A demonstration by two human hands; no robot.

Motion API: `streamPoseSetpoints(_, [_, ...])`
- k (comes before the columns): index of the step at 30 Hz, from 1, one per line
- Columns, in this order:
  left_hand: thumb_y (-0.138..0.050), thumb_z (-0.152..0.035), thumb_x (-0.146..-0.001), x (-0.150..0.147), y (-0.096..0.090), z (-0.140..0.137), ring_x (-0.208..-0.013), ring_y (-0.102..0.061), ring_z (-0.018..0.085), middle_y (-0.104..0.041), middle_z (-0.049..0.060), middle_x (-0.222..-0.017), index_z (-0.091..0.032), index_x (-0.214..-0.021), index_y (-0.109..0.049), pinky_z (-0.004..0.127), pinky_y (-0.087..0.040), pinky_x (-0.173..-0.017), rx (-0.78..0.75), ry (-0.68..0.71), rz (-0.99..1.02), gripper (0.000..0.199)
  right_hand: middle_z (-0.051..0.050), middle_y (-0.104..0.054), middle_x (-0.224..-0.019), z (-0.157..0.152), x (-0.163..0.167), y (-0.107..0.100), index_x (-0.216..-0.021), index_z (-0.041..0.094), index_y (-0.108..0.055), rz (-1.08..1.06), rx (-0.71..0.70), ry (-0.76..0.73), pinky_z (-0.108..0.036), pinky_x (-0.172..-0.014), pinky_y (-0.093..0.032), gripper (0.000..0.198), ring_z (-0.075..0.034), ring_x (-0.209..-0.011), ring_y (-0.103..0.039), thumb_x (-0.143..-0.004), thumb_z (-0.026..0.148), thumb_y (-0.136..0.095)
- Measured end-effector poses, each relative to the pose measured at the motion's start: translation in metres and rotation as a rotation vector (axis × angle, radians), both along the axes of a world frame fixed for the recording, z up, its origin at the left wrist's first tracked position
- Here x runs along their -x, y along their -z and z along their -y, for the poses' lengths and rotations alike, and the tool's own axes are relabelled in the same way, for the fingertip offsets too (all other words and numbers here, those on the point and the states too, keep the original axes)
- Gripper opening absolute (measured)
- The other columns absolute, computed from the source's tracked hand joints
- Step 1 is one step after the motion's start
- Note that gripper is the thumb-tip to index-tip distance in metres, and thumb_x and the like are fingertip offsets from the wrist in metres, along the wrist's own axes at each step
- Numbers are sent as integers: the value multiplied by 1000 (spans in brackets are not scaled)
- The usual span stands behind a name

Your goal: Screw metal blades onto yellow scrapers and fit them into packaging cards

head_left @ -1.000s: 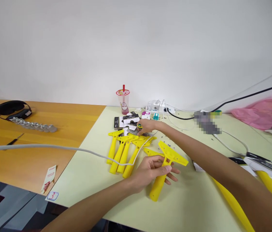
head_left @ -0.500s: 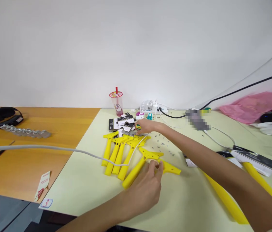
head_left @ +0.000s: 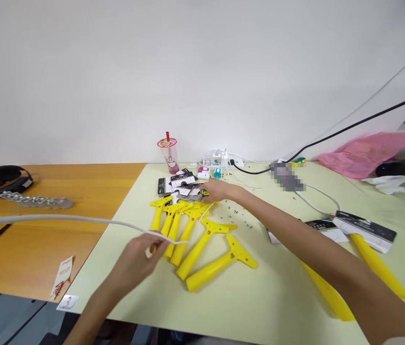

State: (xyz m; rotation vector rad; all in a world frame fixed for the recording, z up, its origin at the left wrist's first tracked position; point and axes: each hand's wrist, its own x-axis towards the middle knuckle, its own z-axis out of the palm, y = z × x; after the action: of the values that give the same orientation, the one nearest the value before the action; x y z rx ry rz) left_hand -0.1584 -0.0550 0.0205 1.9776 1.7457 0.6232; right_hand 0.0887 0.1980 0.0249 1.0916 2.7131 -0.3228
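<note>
My left hand (head_left: 135,258) reaches over the left end of a row of yellow scraper handles (head_left: 191,230), thumb and fingers pinched at the lower end of one. Which handle it grips is partly hidden. A white cable (head_left: 126,224) crosses in front of its fingers. Farther back, my right hand (head_left: 217,190) is closed around a screwdriver (head_left: 205,192) with a green-and-yellow handle; most of the tool is covered. Beside it lie black-and-white cards (head_left: 183,179) and grey metal pieces. Nearest me in the row lies a separate yellow scraper handle (head_left: 220,266).
Small screws (head_left: 238,213) are scattered right of my right hand. A drink cup (head_left: 169,155) and a power strip (head_left: 220,158) stand by the wall. More yellow handles (head_left: 378,263) lie under and beyond my right forearm. A headset (head_left: 4,179) rests on the wooden table.
My left hand has let go of the nearest yellow scraper handle and moved left to the other end of the row. My right hand stays in about the same place with the screwdriver.
</note>
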Motion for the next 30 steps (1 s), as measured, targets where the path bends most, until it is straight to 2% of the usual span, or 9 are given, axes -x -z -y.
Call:
streamPoseSetpoints(3, [-51,-64,-103,27,15,-22,-95,-68,28,-73,10,-106,-22,-109,-68,41,-55,-83,-3,-261,-31,46,-17,-78,-131,0,5,4,-133,19,-75,-5,-9,2,-32,-89,-55,45,-35,-126,-71,-95,45,-77])
streamPoseSetpoints(5, [-57,-66,-97,31,27,-35,-103,-69,32,-70,15,-122,-18,-128,-62,43,-56,-82,75,-350,-67,57,-18,-77,-133,-1,8,7,-133,19,-75,-11,-15,6,-34,-89,-56,47,-36,-126,-72,-96,47,-77])
streamPoseSetpoints(9, [-51,-61,-98,28,38,-50,-104,-70,33,-68,17,-126,-14,-150,-50,46,-56,-88,158,-334,-91,70,-20,-76,-134,-3,13,15,-134,16,-73,-17,-21,19,-36,-86,-58,49,-37,-123,-73,-97,48,-75])
streamPoseSetpoints(13, [-50,-51,-98,28,33,-53,-118,-69,38,-67,23,-134,-7,-160,-43,50,-54,-100,179,-364,-163,76,-22,-76,-134,-7,16,21,-134,14,-73,-23,-24,24,-35,-87,-59,51,-36,-121,-75,-96,49,-75])
streamPoseSetpoints(18, [-43,-50,-101,33,21,-47,-130,-63,39,-63,25,-143,-9,-151,-55,52,-52,-107,15,-407,-72,65,-21,-77,-135,-9,15,21,-131,15,-74,-37,-24,18,-33,-86,-58,47,-35,-124,-74,-97,48,-75])
streamPoseSetpoints(21, [-49,-58,-103,30,10,-44,-107,-66,31,-67,16,-120,-18,-138,-64,43,-57,-86,-77,-419,177,55,-19,-77,-135,-9,16,20,-130,16,-75,-59,-26,6,-31,-87,-57,45,-34,-124,-74,-97,47,-75])
streamPoseSetpoints(24, [-62,-64,-100,21,-1,-47,-73,-54,18,-57,4,-95,-22,-128,-66,30,-46,-58,-70,-400,598,51,-17,-77,-137,-9,21,19,-130,19,-76,-86,-25,-8,-30,-89,-56,43,-33,-126,-73,-97,47,-75])
streamPoseSetpoints(26, [-71,-63,-96,14,-5,-53,-66,-46,13,-51,1,-91,-21,-117,-68,27,-41,-54,-78,-347,785,47,-17,-78,-135,-9,26,18,-128,17,-77,-91,-16,-10,-29,-88,-55,42,-33,-124,-73,-97,45,-76])
streamPoseSetpoints(30, [-79,-61,-93,2,-2,-65,-63,-44,9,-54,2,-93,-19,-108,-69,25,-39,-53,-66,-291,910,45,-20,-78,-131,-11,33,16,-127,12,-76,-94,8,7,-30,-81,-53,45,-33,-116,-75,-94,42,-80])
